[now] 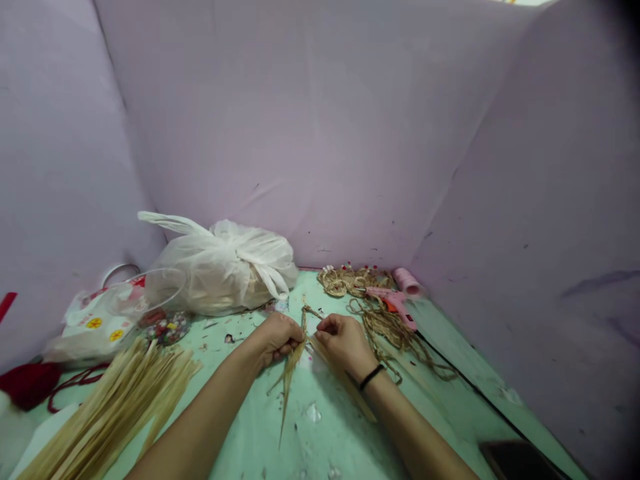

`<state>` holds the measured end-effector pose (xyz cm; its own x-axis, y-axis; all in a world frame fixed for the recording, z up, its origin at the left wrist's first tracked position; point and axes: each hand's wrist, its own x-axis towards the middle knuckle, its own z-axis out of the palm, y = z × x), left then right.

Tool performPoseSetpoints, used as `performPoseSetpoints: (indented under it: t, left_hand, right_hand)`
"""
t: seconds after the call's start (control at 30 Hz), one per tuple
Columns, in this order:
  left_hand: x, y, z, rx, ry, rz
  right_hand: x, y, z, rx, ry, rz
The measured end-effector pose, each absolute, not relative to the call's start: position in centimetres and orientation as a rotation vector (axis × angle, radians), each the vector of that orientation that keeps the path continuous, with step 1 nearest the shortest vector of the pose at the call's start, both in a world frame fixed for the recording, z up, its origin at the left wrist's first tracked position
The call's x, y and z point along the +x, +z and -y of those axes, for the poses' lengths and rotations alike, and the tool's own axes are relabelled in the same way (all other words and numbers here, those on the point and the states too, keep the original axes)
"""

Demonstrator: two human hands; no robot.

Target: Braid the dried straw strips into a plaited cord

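My left hand [280, 335] is closed on a braid of dried straw-like fibre [305, 320], whose loose ends [289, 387] hang down below the fingers. The braid's upper end bends over near the middle of the table. Close beside it, my right hand [345, 339] pinches a long pale fibre strip [357, 390] that runs down under the wrist. A black band [371, 377] circles my right wrist. Where the strip meets the braid, the fingers partly hide the join.
A bundle of fibre strips [110, 410] lies at left, near a container of beads [167, 327] and dark red yarn [30, 385]. Behind stands a tied white bag [225, 267]. Braided cord [387, 327], a pink glue gun [393, 300] and a pink spool [407, 281] sit at right.
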<state>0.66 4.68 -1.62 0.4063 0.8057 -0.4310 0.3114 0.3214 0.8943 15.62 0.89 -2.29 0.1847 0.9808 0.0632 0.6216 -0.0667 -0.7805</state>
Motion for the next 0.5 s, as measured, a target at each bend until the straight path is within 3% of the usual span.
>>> performPoseSetpoints:
  t: [0.5]
  left_hand:
    - [0.92,-1.49,-4.55,1.29,0.47,-1.174]
  right_hand:
    - [14.6,-2.95,-0.58,-1.661,0.898,1.453]
